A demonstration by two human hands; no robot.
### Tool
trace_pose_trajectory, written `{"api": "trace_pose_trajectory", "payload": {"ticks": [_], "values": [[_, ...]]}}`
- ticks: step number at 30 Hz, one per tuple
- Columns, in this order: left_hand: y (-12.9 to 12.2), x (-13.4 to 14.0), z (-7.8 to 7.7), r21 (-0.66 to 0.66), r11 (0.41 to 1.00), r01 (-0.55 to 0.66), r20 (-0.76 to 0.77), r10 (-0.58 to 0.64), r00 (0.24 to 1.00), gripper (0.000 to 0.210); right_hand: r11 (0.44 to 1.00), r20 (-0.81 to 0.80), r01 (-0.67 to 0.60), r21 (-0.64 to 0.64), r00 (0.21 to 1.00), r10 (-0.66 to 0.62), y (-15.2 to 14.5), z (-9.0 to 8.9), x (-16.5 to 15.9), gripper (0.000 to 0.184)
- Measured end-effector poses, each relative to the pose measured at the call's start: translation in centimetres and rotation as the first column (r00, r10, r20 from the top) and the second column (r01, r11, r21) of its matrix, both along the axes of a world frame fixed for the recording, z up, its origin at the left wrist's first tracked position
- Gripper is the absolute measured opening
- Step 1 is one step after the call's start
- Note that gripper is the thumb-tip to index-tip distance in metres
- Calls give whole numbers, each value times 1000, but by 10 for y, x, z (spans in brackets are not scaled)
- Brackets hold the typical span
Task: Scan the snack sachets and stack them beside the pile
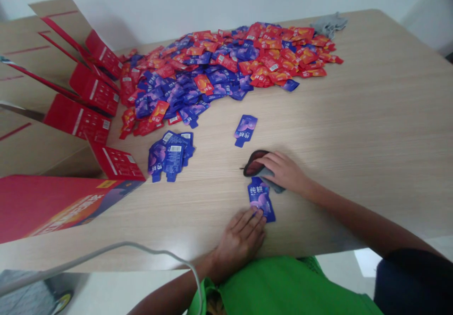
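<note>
A blue-purple pouch [260, 194] with white lettering and a narrow neck lies flat near the table's front edge. My left hand [243, 234] rests on its lower end, fingers stretched out flat. Just above the neck, my right hand [284, 171] is closed on a grey and dark cloth-like piece [255, 163] with a rounded, dark reddish part, which touches the table. Another blue pouch [246, 129] lies alone farther up. To the left is a small overlapping group of blue pouches [174, 157], some showing barcodes.
A long heap of red and blue pouches [212, 65] spreads along the back of the table [371, 117]. Open red cardboard boxes [81, 124] stand at the left. A grey crumpled cloth [330, 24] lies at the back right. A pale cable [134, 244] crosses the lower left.
</note>
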State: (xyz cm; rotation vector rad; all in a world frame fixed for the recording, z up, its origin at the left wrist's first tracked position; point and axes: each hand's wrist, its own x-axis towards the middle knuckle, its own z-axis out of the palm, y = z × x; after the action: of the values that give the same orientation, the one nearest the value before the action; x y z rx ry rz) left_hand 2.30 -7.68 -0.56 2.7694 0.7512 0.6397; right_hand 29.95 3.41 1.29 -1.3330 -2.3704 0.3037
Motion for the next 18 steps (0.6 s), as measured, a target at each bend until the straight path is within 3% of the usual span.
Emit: {"api": "trace_pose_trajectory", "payload": {"ticks": [2,4,7,10,12,14,18], "values": [[1,1,2,1,1000,-13,8,13,1000,35,992,-40,107,72,994,-104,11,14,9,46],[2,1,2,-3,1000,-25,16,25,1000,37,985,-128,144,97,983,-131,-1,25,8,49],[3,2,0,-40,998,-51,28,52,998,29,998,-160,-67,14,985,68,-45,25,-9,50],[2,2,-3,-91,992,-83,42,87,995,17,953,-109,-284,-108,956,273,-71,6,-26,41],[2,2,-2,-75,994,-76,33,78,996,24,957,-79,-264,-121,964,256,-61,-8,-25,38],[3,1,-1,-39,998,-44,8,44,999,37,984,-40,-159,-76,987,156,-33,-13,-14,39],[5,1,1,-2,999,-38,0,38,999,41,993,-26,74,92,997,-72,17,7,15,43]]}}
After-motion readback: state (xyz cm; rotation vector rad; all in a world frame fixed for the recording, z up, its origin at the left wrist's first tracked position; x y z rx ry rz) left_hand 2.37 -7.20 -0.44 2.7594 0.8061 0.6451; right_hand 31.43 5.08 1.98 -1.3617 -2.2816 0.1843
